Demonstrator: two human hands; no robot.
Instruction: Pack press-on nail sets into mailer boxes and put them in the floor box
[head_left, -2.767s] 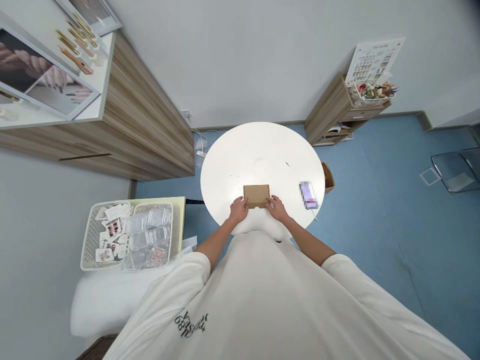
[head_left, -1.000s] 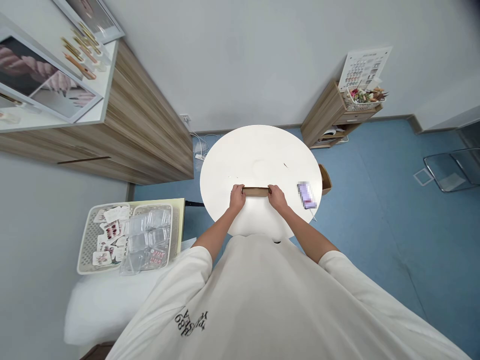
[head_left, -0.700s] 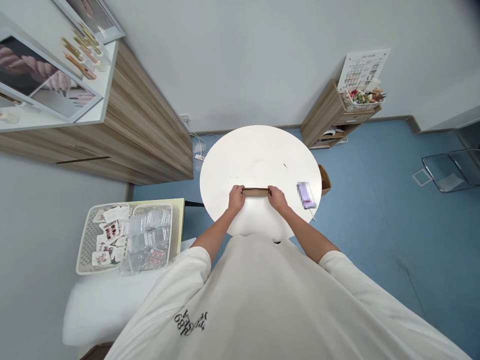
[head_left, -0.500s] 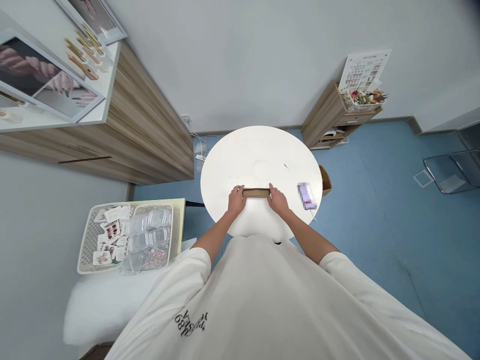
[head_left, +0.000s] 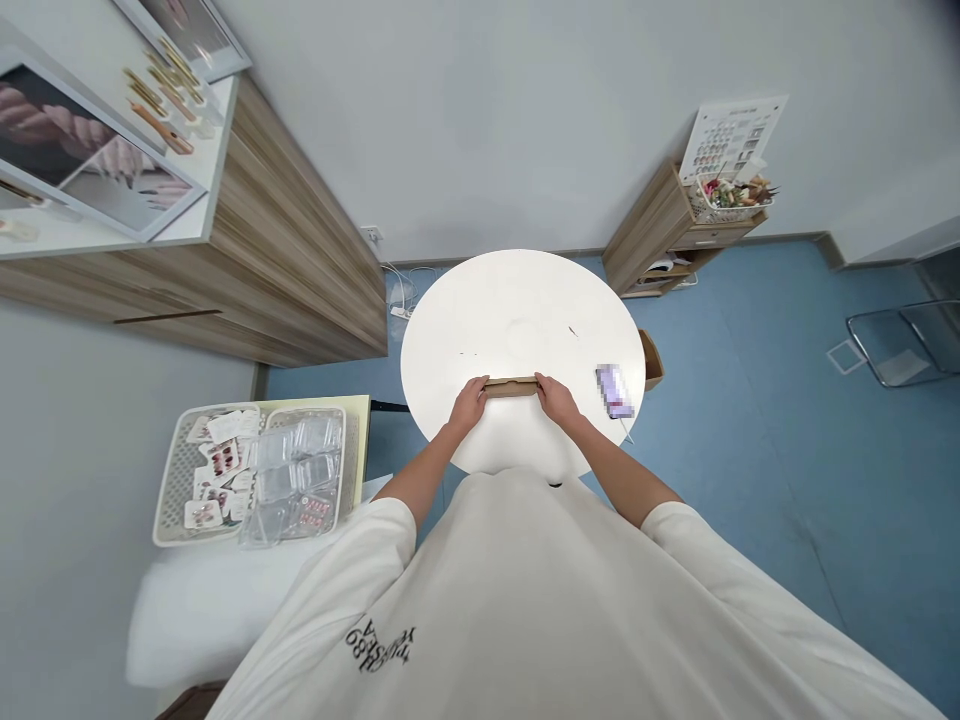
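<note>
A small brown cardboard box (head_left: 511, 387) is at the near part of the round white table (head_left: 480, 300). Its long side faces me, and a tan flap or lid edge shows along its top. My left hand (head_left: 470, 402) grips the box's left end with its fingers curled round the corner. At the opposite end, my right hand (head_left: 555, 397) holds the right corner the same way. What is inside the box cannot be seen.
Right of my hands lies a blurred purple item (head_left: 615, 391) with a white cable. Small dark bits (head_left: 573, 331) dot the tabletop. Baskets (head_left: 172, 480) of cards and clear plastic cases stand at left. A wooden cabinet (head_left: 300, 230) rises behind them.
The box's dark opening has narrowed, and a tan flap now shows along its top edge. My left hand has shifted slightly left and down; my right hand stays at its corner.
</note>
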